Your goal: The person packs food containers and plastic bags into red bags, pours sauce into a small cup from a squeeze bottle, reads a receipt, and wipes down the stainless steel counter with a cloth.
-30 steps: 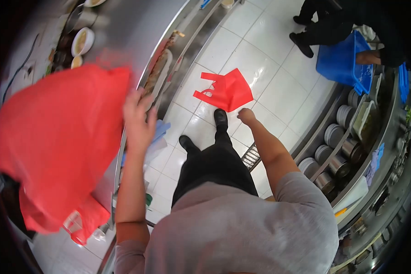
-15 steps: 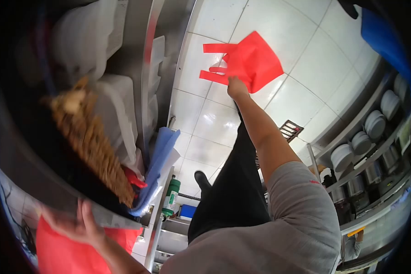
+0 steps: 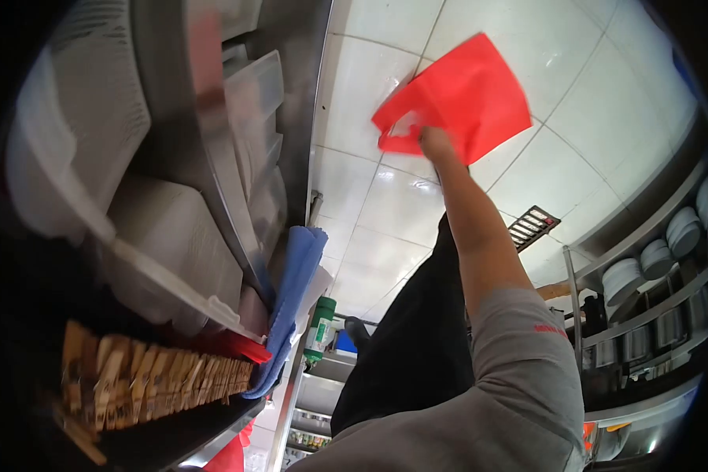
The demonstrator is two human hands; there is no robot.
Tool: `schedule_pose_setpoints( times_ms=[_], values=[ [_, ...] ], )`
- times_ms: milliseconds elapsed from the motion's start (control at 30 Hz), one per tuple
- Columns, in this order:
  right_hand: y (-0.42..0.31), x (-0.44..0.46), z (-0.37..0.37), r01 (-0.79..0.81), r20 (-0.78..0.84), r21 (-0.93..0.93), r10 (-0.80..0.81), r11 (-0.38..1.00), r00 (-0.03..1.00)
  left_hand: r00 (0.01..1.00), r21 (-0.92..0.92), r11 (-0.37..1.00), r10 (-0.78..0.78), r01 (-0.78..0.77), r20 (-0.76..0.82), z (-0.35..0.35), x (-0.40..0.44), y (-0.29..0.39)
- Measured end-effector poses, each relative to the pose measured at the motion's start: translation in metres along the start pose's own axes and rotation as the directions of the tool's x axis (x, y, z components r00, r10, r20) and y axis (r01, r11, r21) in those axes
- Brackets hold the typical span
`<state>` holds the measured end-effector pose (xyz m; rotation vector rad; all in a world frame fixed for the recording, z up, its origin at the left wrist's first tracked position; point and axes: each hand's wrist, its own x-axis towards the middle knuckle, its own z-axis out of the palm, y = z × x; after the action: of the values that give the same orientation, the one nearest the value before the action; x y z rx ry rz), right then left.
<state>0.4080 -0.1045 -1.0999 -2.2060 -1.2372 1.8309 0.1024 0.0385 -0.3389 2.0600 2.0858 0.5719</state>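
Note:
My right hand (image 3: 436, 144) is closed on a flat red fabric bag (image 3: 484, 98) near its handle end, holding it out over the white tiled floor. The bag is slightly blurred. My left hand is out of view. At the lower left, a row of wooden clothespins (image 3: 161, 377) lines the edge of a dark shelf. Part of another red bag (image 3: 230, 458) shows at the bottom edge, below that shelf.
Clear plastic containers (image 3: 177, 244) fill the metal shelving on the left. A folded blue cloth (image 3: 295, 287) hangs beside a green bottle (image 3: 320, 329). On the right, a metal rack holds stacked white dishes (image 3: 623, 281); a floor drain grate (image 3: 535, 226) lies nearby.
My left hand has left the view at the lower left. My right hand and its red bag appear slightly farther right, with the bag turned. The view has shifted, showing the clothespins lower.

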Motion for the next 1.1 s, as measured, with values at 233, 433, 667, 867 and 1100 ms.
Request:
schedule_pose_setpoints(
  times_ms=[233, 433, 667, 867, 1100],
  values=[
    [-0.115, -0.224, -0.175, 0.167, -0.14, 0.765, -0.092, 0.622, 0.986, 0.952, 0.125, 0.954, 0.249, -0.273, 0.176, 0.118, 0.033, 0.078],
    [-0.21, -0.399, -0.286, 0.235, -0.1, 0.672, -0.229, 0.702, 0.968, 0.937, 0.063, 0.94, 0.325, -0.335, 0.129, 0.12, 0.041, 0.103],
    [-0.288, -0.565, -0.351, 0.68, -0.183, 0.055, -0.662, 0.731, 0.727, 0.872, -0.473, 0.874, 0.145, 0.108, 0.467, 0.159, -0.065, 0.21],
    [-0.304, -0.625, -0.378, 0.646, -0.496, 0.624, -0.416, 0.44, 0.762, 0.44, -0.395, 0.195, -0.364, 0.898, 0.821, 0.161, -0.142, 0.156],
    [-0.342, -0.642, -0.334, 0.463, -0.366, 0.88, -0.469, 0.106, 0.804, 0.728, -0.473, 0.554, -0.55, 0.685, 0.41, 0.119, -0.177, 0.115]
  ],
)
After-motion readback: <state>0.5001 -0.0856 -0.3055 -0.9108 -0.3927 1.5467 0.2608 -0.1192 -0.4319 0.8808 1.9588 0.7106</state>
